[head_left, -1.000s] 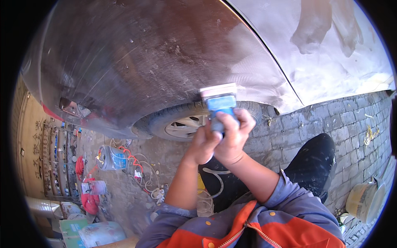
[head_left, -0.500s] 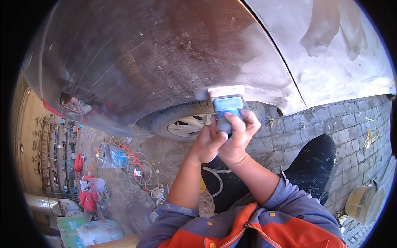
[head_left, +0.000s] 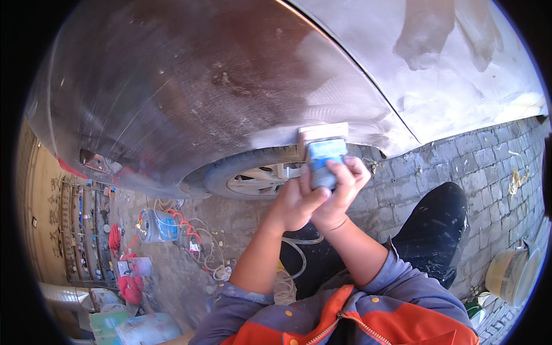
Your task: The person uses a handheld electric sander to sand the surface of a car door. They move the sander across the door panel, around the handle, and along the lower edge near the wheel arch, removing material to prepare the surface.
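Both my hands grip a blue sanding block (head_left: 324,158) with a pale flat pad at its top. My left hand (head_left: 296,201) wraps its lower left side and my right hand (head_left: 342,192) wraps the right side. The pad presses against the lower edge of a car's rear fender (head_left: 230,86), just above the wheel arch. The panel is dull, sanded and streaked with reddish and grey patches. The car's tyre and silver wheel (head_left: 253,181) sit directly below the block.
A clear hose (head_left: 299,253) loops under my arms. A paved brick ground (head_left: 460,155) runs to the right, with a tan bucket (head_left: 512,273) at the lower right. At left stand a metal gate (head_left: 75,230), a small blue tank with a red coiled hose (head_left: 158,225) and scattered containers.
Both hands have slid the sanding block a little to the right along the fender's lower edge over the wheel arch. The grip is unchanged.
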A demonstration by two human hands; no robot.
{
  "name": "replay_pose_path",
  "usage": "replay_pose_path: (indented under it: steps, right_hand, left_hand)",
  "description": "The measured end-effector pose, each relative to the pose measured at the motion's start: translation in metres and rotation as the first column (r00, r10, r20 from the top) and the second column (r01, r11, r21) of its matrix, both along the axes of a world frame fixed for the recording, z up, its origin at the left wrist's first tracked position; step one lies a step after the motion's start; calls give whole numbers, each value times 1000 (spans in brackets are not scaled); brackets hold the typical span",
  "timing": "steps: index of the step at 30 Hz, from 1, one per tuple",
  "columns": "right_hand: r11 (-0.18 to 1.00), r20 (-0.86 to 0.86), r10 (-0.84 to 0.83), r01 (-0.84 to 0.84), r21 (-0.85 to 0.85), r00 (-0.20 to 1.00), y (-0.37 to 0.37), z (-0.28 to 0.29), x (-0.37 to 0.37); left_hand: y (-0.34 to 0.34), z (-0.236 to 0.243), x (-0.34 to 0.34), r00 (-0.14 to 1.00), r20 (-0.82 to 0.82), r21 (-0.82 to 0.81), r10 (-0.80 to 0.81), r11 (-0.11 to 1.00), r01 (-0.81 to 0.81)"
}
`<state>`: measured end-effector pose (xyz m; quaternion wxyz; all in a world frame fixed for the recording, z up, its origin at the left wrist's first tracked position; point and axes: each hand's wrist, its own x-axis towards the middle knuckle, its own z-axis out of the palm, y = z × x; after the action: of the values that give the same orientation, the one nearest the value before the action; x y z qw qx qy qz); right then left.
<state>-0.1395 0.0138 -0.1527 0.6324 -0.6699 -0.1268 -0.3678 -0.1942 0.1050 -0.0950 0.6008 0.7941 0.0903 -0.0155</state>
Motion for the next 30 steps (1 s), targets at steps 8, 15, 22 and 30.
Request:
replay_pose_path:
  steps: [8,15,22,30]
  right_hand:
    - [916,-409,85,90,390,909,-46,-60,39]
    - [998,-143,-1,10,63,990,-25,-6,16]
    - [986,-280,-106,138,98,954,-66,-62,49]
    - [970,-397,-69,154,188,915,-68,-83,53]
  left_hand:
    - [-82,-3,79,918,-398,551,0,799,239]
    - [-28,14,28,970,-237,247,-54,962,114]
    - [-90,-20,81,948,-318,466,-11,869,166]
    - [-104,-29,97,912,-407,576,43,787,220]
